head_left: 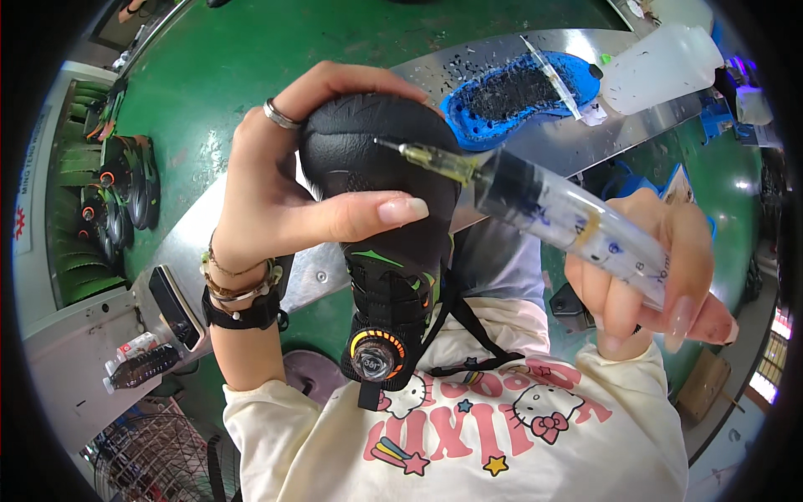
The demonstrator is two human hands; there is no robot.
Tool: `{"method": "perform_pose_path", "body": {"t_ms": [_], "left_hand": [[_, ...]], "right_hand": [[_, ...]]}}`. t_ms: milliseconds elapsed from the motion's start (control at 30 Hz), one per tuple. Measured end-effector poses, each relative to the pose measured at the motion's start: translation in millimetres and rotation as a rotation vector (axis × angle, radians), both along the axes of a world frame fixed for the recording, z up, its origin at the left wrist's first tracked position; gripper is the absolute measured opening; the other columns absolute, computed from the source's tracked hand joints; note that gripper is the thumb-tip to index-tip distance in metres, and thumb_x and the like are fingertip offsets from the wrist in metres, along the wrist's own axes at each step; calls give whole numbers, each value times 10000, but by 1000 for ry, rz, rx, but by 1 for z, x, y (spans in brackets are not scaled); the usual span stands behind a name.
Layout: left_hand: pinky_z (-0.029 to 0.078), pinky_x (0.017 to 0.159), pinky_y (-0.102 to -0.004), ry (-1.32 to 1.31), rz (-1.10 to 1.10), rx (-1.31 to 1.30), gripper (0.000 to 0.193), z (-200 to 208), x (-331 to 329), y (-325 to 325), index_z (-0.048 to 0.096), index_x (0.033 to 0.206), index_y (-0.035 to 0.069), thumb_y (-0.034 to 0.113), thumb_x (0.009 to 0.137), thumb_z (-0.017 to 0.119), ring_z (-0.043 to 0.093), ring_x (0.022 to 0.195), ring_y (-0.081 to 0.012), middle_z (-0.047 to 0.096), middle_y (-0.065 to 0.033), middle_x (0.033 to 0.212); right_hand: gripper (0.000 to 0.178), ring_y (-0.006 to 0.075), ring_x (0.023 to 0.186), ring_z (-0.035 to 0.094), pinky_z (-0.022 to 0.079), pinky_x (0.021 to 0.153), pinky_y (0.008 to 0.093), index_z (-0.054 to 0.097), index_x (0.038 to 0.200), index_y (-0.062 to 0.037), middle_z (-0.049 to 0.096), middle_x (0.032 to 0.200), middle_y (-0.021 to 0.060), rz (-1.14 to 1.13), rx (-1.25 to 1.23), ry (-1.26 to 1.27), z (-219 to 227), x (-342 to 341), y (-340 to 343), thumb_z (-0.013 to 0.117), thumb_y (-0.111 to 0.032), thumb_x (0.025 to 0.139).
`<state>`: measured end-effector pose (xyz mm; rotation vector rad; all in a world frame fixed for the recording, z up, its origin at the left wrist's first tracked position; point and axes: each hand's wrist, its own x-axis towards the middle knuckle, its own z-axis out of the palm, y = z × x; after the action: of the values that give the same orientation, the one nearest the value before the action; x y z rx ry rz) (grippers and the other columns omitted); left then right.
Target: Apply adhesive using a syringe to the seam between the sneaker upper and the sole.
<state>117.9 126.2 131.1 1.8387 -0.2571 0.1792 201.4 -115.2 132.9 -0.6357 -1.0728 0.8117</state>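
Syringe [562, 216] aslant, tip up-left, in curled right fingers [693, 266]; left fingers [343, 81] wide around shoe [391, 276].

Left forearm [244, 356]: rising nearly upright from below
Left hand [268, 180]: gripping, spreading wide into a C
Left thumb [355, 217]: stretching rightward, its nail showing
Left fingers [355, 75]: arching over above the thumb, their tips hiding from view
Right hand [640, 259]: gripping at the right
Right fingers [592, 280]: curling, several nails pointing downward
Right wrist [621, 345]: showing only briefly beneath the hand
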Motion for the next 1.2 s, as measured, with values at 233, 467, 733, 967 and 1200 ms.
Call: {"method": "perform_pose_path", "body": {"t_ms": [233,467,733,967,1200], "left_hand": [[469,823,-357,47,34,-55,688,-1,3,0,459,1080,-97,323,610,736,596,912,-270,570,-246,1008],[465,834,-363,46,37,-48,676,-4,7,3,457,1079,-97,331,626,719,592,923,-266,572,-243,1012],[466,828,-368,-6,97,-67,678,-13,9,10,456,1078,-94,420,682,655,585,935,-267,567,-245,1015],[464,804,-341,30,173,-136,597,-21,8,24,474,1057,-74,466,836,348,577,907,-269,561,-257,1011],[439,834,-334,37,251,-362,522,-33,10,32,494,1044,-77,340,891,221,567,918,-270,576,-245,988]], "right_hand": [[317,123,386,423,298,358,224,553,775,-178,535,481,28,-233,-109,61,-8,-7,3,564,-496,778],[297,120,409,397,286,391,244,520,755,-187,500,498,-5,-296,-103,-101,-15,2,1,548,-482,774],[278,115,427,377,264,403,246,529,733,-178,478,504,-13,-301,-160,-26,-35,-2,-3,551,-449,791],[228,112,438,348,235,412,251,533,729,-161,453,503,-14,-277,-157,182,-71,-14,1,552,-374,808],[354,109,452,316,210,440,260,504,769,-151,431,519,-13,-246,-121,349,-103,-28,15,483,-496,844]]}}
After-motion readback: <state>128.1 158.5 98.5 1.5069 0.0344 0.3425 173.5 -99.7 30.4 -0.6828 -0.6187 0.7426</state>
